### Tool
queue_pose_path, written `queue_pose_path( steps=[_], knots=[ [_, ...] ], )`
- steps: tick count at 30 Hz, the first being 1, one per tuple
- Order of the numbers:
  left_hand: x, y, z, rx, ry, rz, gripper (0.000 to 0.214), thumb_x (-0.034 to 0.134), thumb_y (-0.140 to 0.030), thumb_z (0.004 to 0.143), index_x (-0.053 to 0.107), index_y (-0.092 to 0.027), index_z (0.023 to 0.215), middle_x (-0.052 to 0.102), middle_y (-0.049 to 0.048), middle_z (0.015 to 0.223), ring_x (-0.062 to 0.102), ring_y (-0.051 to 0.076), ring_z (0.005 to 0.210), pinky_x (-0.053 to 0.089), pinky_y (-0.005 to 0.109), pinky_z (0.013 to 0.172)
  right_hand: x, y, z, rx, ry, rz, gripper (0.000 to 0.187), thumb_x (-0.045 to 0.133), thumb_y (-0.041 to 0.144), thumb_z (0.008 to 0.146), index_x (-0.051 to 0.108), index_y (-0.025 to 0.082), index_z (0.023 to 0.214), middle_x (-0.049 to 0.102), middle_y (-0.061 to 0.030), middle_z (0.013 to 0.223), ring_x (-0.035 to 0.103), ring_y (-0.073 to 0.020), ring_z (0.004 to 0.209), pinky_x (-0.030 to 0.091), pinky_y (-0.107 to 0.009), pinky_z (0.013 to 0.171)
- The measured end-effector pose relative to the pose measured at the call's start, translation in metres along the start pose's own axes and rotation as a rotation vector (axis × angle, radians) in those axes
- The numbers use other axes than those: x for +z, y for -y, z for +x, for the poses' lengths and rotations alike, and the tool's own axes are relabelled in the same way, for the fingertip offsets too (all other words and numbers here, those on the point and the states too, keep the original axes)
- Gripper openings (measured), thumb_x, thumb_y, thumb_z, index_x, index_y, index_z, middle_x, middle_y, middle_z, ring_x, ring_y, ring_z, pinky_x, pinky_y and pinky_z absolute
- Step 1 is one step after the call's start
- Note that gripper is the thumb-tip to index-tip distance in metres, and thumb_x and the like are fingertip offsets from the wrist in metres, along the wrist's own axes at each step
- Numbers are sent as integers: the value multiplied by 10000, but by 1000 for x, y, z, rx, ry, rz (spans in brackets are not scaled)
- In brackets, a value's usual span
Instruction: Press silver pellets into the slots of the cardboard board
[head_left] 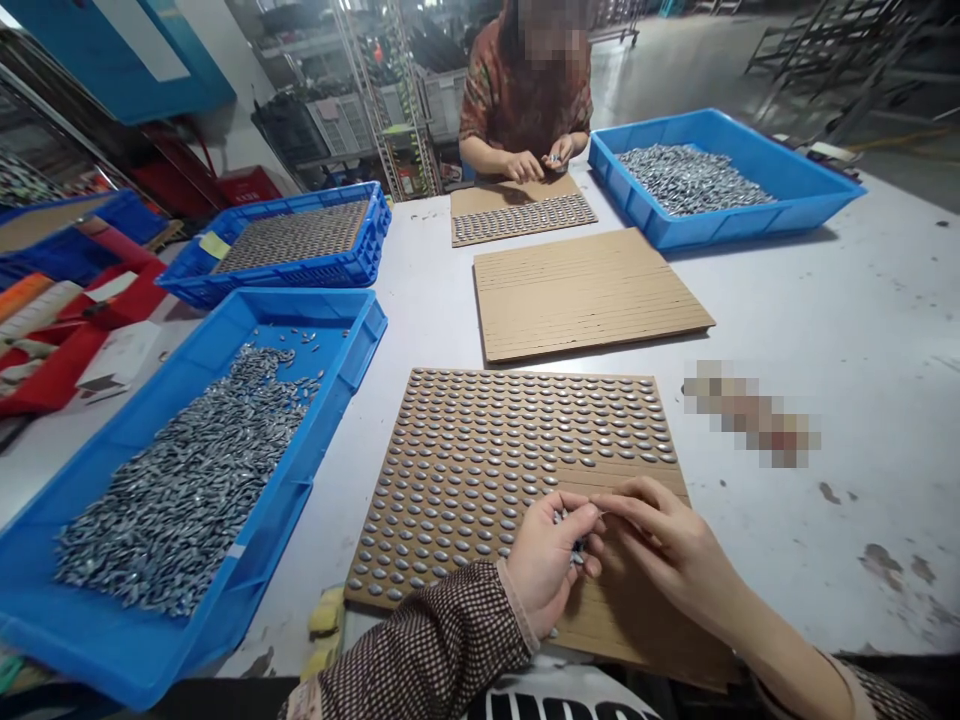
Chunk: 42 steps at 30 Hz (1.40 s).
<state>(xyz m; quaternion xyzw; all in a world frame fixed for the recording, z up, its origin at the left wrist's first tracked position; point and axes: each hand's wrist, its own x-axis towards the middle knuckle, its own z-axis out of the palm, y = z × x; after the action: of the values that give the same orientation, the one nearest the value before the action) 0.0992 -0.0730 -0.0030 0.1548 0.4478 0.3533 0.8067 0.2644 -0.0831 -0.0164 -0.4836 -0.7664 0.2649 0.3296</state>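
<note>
My left hand (551, 560) is curled around several small grey oval pieces (577, 548), which show between its fingers. My right hand (667, 545) meets it at the fingertips, thumb and fingers pinched together; what they hold, if anything, is too small to make out. Both hands are above a cardboard sheet (637, 610) with grooves across it. Rows of shiny grey oval pieces (480, 450) lie along the sheet's far and left parts. Bare cardboard shows at the near right, partly hidden by my hands and forearms.
A blue tray (300, 500) heaped with grey pieces stands left. Behind it, a blue crate (371, 235) holds a filled sheet. Stacked bare cardboard (585, 290) lies ahead. Across the table a person (525, 110) handles pieces over another sheet (480, 200), beside a second blue tray (795, 225).
</note>
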Motion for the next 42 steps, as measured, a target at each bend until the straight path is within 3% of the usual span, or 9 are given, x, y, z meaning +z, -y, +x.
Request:
queue_pose_path(
  steps=[6, 11, 15, 19, 24, 29, 35, 39, 42],
  knots=[
    [0, -2, -4, -81, -16, 65, 369, 728, -435, 679, 599, -140, 858, 532, -17, 701, 436, 44, 511, 210, 177, 412, -2, 1, -3, 29, 15, -110, 160, 464, 241, 930, 614, 227, 982, 643, -55, 826, 625, -170, 735, 512, -274, 637],
    [-4, -4, -3, -154, -16, 129, 401, 687, -469, 712, 598, -159, 950, 466, -57, 639, 323, 18, 436, 90, 187, 397, -12, 3, -1, 146, 50, 49, 146, 481, 286, 924, 615, 229, 929, 659, -31, 805, 622, -151, 686, 507, -246, 603],
    [-2, -3, -4, -194, 33, 124, 378, 702, -483, 702, 522, -183, 847, 451, -70, 623, 269, 9, 416, 59, 195, 402, -15, 6, -1, 117, 29, 136, 140, 495, 277, 922, 626, 229, 914, 623, -29, 767, 594, -152, 690, 490, -258, 627],
    [3, -2, -4, -155, 31, 115, 432, 750, -480, 654, 449, -197, 783, 426, -88, 596, 256, 5, 418, 57, 188, 414, -13, 10, -4, 172, 54, 175, 155, 486, 286, 924, 627, 221, 916, 651, -32, 787, 603, -150, 699, 500, -256, 644],
    [5, -5, -2, -104, 15, 162, 428, 751, -491, 644, 487, -190, 796, 391, -98, 547, 244, 11, 405, 54, 193, 412, -12, 4, -5, 251, 30, 197, 176, 518, 333, 910, 650, 215, 922, 693, -37, 826, 642, -163, 726, 522, -248, 645],
    [0, -12, 0, -98, -4, 222, 406, 602, -523, 772, 601, -161, 954, 410, -79, 568, 222, 19, 396, 62, 200, 402, -7, -35, 2, 118, -135, -82, 145, 515, 283, 911, 640, 221, 951, 697, -57, 904, 652, -186, 790, 528, -295, 688],
    [-4, -15, -5, -57, 7, 329, 486, 577, -516, 796, 612, -157, 1121, 404, -87, 538, 209, 30, 379, 125, 187, 390, 6, -61, 15, -123, -92, -437, 244, 427, 138, 926, 649, 198, 1007, 678, -85, 990, 626, -192, 886, 511, -309, 749],
    [-11, -19, -4, 72, 27, 477, 482, 552, -488, 832, 645, -118, 1126, 358, -88, 484, 251, 48, 391, 172, 189, 405, 8, -61, 18, -160, -51, -569, 257, 425, 114, 919, 655, 192, 1006, 667, -86, 992, 607, -189, 875, 493, -293, 746],
    [-20, -28, -1, 234, 44, 719, 388, 499, -394, 885, 677, -134, 1112, 541, -10, 566, 458, 93, 500, 353, 201, 487, 6, -64, 18, -153, -31, -593, 249, 433, 113, 913, 658, 184, 992, 653, -89, 991, 597, -184, 869, 487, -283, 737]
  ],
)
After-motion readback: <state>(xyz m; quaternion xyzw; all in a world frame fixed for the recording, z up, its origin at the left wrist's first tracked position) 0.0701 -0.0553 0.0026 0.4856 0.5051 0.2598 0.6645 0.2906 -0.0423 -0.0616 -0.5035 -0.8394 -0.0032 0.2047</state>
